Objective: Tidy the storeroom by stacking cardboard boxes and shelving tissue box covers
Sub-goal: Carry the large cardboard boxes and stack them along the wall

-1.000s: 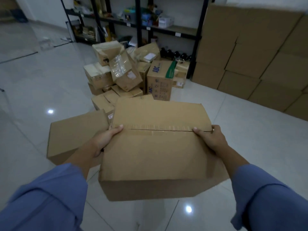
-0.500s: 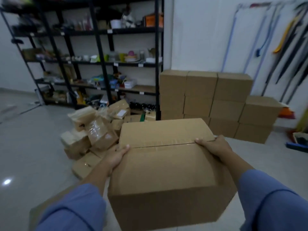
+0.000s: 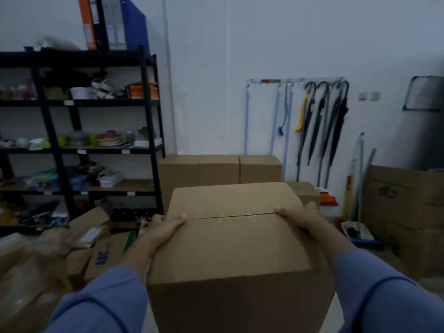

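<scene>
Brown cardboard fills the head view: a taped cardboard box (image 3: 230,248) is carried between both hands. The left hand (image 3: 165,227) grips its left side and the right hand (image 3: 300,217) its right, well apart, each thumb hooked over the top near the taped seam. Beyond the hands, a stack of cardboard boxes (image 3: 216,169) stands against the wall, and a black shelving rack (image 3: 149,116) rises beyond the left hand. This looks like the carry to the stack. Next, the box probably needs raising above a free top, perhaps the lower box (image 3: 307,191) just past the right hand, and setting down square.
</scene>
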